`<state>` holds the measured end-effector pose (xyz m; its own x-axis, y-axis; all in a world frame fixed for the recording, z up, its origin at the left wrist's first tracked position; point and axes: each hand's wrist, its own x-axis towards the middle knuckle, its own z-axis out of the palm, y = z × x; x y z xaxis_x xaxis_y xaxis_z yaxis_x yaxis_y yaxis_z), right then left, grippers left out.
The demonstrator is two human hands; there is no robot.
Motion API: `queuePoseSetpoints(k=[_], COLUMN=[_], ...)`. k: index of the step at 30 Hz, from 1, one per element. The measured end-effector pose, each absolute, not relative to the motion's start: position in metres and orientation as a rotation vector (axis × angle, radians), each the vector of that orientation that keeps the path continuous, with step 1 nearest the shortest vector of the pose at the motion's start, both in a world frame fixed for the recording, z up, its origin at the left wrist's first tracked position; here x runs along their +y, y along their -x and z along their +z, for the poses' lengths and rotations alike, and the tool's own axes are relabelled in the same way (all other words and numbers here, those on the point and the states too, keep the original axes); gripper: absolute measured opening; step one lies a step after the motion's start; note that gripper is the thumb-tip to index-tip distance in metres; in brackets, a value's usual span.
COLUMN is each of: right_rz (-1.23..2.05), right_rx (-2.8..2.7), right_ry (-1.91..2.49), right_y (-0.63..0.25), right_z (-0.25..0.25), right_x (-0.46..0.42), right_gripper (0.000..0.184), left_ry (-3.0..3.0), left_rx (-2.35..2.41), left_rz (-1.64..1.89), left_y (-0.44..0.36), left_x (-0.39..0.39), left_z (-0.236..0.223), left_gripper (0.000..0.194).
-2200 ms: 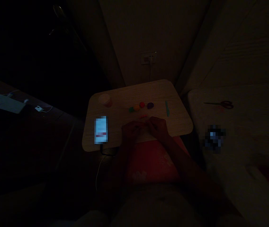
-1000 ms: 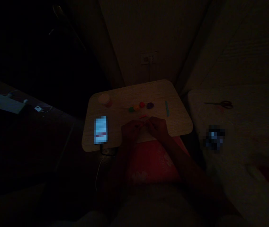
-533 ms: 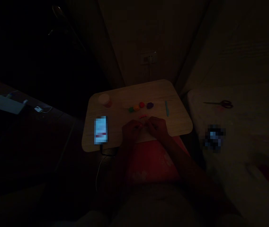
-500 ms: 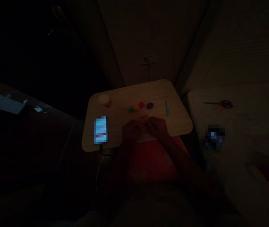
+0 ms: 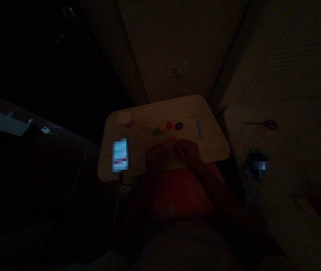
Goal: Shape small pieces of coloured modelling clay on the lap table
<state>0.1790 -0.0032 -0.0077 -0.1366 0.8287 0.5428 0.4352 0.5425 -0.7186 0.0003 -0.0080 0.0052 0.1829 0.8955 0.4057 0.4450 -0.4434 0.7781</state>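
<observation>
The scene is very dark. My left hand (image 5: pixel 156 155) and my right hand (image 5: pixel 187 151) are close together at the near side of a small wooden table (image 5: pixel 140 146), fingers curled in. Whatever lies between the fingertips is too dark to name. Just beyond them is a row of small orange-red pieces (image 5: pixel 170 139) that look like modelling clay. Farther back sit a green lump (image 5: pixel 156 131), an orange lump (image 5: pixel 163 128), a red lump (image 5: pixel 169 125) and a purple lump (image 5: pixel 179 126). A teal clay knife (image 5: pixel 199 129) lies to the right of these.
A lidded tub (image 5: pixel 125 119) stands at the table's back left. Before it lies a lit phone (image 5: pixel 120 155) with a cable (image 5: pixel 125 184). Scissors (image 5: pixel 263 124) rest on a pale surface to the right, near a blurred dark object (image 5: pixel 256 164). A wall socket (image 5: pixel 177 69) is behind the table.
My fingertips shift slightly; the orange glint seen between them earlier is fainter now. The small orange-red pieces beyond my hands show as a more distinct row. Other things stay put.
</observation>
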Motion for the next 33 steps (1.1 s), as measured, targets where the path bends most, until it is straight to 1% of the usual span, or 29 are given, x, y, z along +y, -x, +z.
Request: queuePoseSetpoints(k=[2,7,10,17,27,33], right_rz=[0.479,0.454,0.459,0.454,0.485,0.471], right_rx=[-1.766,-1.765,-1.768,-1.765,-1.753,-1.758], right_ry=[1.059,1.057,1.057,1.056,1.056,1.065], right_y=[-0.1789,-0.1789,-0.1789,-0.1783,-0.1786,-0.1783], right_z=[-0.0070,-0.0069,-0.0074,-0.0073,-0.0100,-0.0074], right_x=[-0.0032,-0.0024,-0.0023,-0.0028,-0.0025,-0.0029], right_gripper=[0.041,0.044,0.045,0.044,0.043,0.045], left_ry=[-1.984,-2.036,-2.036,-1.952,-1.890,-1.746], left_rx=[1.259,1.195,1.191,1.227,1.218,1.282], left_rz=[1.213,1.335,1.377,1.361,1.382,1.357], left_y=[-0.0006,-0.0001,0.0011,0.0007,-0.0007,-0.0022], left_x=[-0.0074,-0.0026,-0.0009,-0.0034,-0.0068,-0.0056], left_z=[0.0056,0.0028,-0.0003,-0.0012,0.0019,-0.0018], left_gripper=[0.039,0.019,0.014,0.012,0.019,0.023])
